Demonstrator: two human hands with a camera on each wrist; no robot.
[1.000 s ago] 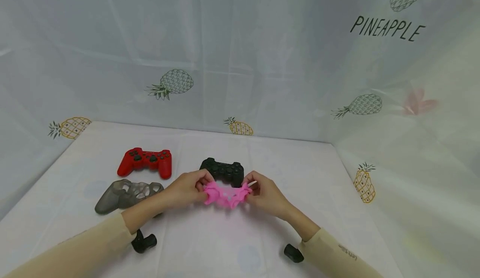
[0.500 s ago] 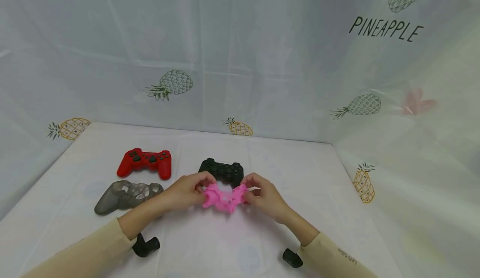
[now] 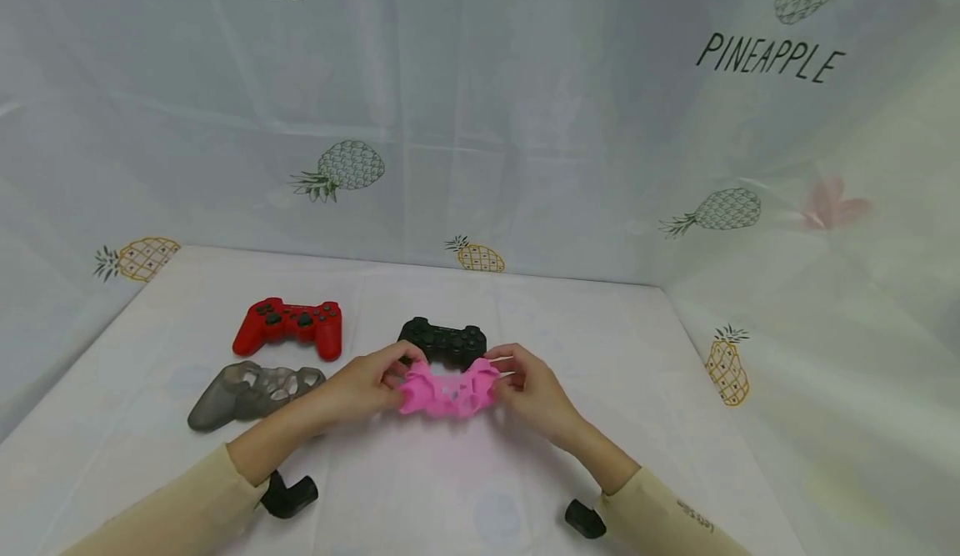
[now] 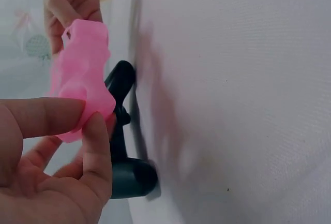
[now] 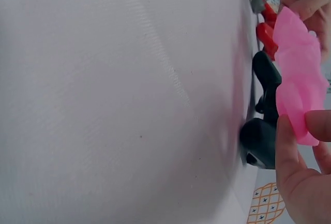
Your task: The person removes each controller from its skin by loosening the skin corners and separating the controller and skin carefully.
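Note:
A pink silicone controller skin (image 3: 448, 391), soft and with cutouts, is held up between both hands over the white table. My left hand (image 3: 372, 383) pinches its left end between thumb and fingers; the left wrist view shows the thumb and a fingertip on the pink skin (image 4: 83, 74). At the other end my right hand (image 3: 531, 393) pinches it, thumb and fingers on the pink skin (image 5: 300, 74) in the right wrist view. Just behind lies a black game controller (image 3: 444, 341), its lower part partly covered by the skin and the left hand.
To the left lies a red game controller (image 3: 288, 325). Nearer, a translucent grey controller skin (image 3: 251, 393) lies partly behind the left forearm. Dark wrist-camera parts (image 3: 291, 496) stick out by the sleeves. A pineapple-print curtain (image 3: 525, 122) hangs behind the table.
The pink skin has shifted slightly left and been turned in the hands, its shape spreading wider. Both hands still hold its ends. The controllers on the table have stayed put.

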